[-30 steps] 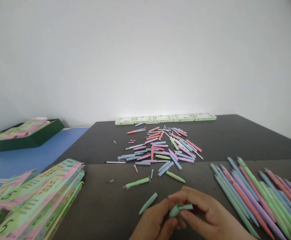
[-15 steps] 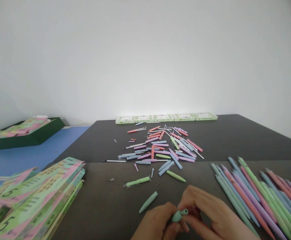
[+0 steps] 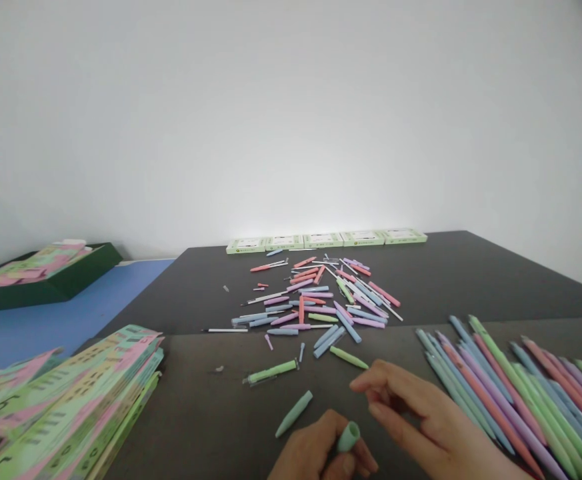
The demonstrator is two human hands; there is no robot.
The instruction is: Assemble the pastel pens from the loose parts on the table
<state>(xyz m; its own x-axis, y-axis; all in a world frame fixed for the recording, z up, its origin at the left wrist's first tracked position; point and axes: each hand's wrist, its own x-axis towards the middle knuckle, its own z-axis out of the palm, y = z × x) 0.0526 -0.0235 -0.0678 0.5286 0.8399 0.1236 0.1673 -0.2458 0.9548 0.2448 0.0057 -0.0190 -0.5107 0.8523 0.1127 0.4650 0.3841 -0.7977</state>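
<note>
My left hand (image 3: 311, 445) is closed around a teal pen barrel (image 3: 349, 436), its round hollow end tilted up toward me. To its right my right hand (image 3: 418, 417) hovers with thumb and forefinger apart, and no object shows between them; its other fingers are curled and partly hidden. Just beyond my left hand lies a tapered teal pen section (image 3: 294, 414) on the dark table. A light green tapered section (image 3: 349, 357) rests above my right fingertips, and a green barrel with a clear clip (image 3: 272, 372) lies farther left.
Pen parts and white refills (image 3: 315, 307) are scattered mid-table. Several pastel pens (image 3: 501, 393) lie side by side at right. Stacked printed green-and-pink packs (image 3: 75, 400) stand at left, near a dark green box (image 3: 45, 293) on a blue surface. Flat boxes (image 3: 323, 240) line the back edge.
My right hand has drawn away from the teal barrel and its fingers have parted. The narrower piece seen at the barrel's end before no longer shows; a wide hollow opening does. The view has shifted slightly.
</note>
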